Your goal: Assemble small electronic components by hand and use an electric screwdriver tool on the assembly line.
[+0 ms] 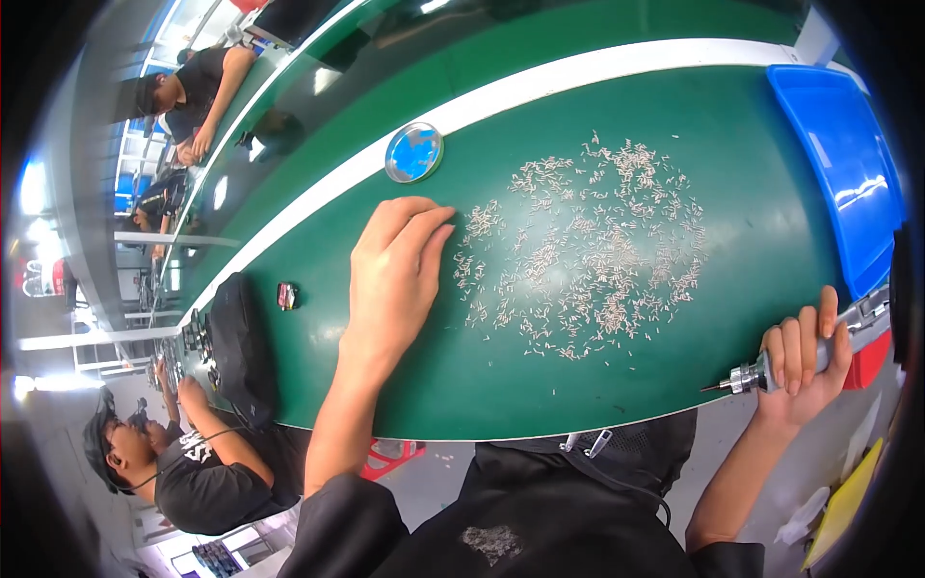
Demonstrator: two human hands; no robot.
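Observation:
Many tiny pale metal pieces, like small screws or pins [617, 250], lie scattered on the green table [434, 385]. At the left edge of that spread, my left hand [397, 270] hovers palm down, thumb and fingertips drawn together; anything between them is too small to make out. My right hand [802, 371] is at the table's front right edge, fingers wrapped round a grey electric screwdriver [766, 374]. Its thin dark bit points left over the edge. A round shallow tin [414, 152] with blue inside stands beyond my left hand.
A blue tray [848, 173] lies at the right end of the table. To the left are a small dark red object [287, 296] and a black bag [243, 352]. A white strip [540, 87] runs along the far side. Other people sit at the left.

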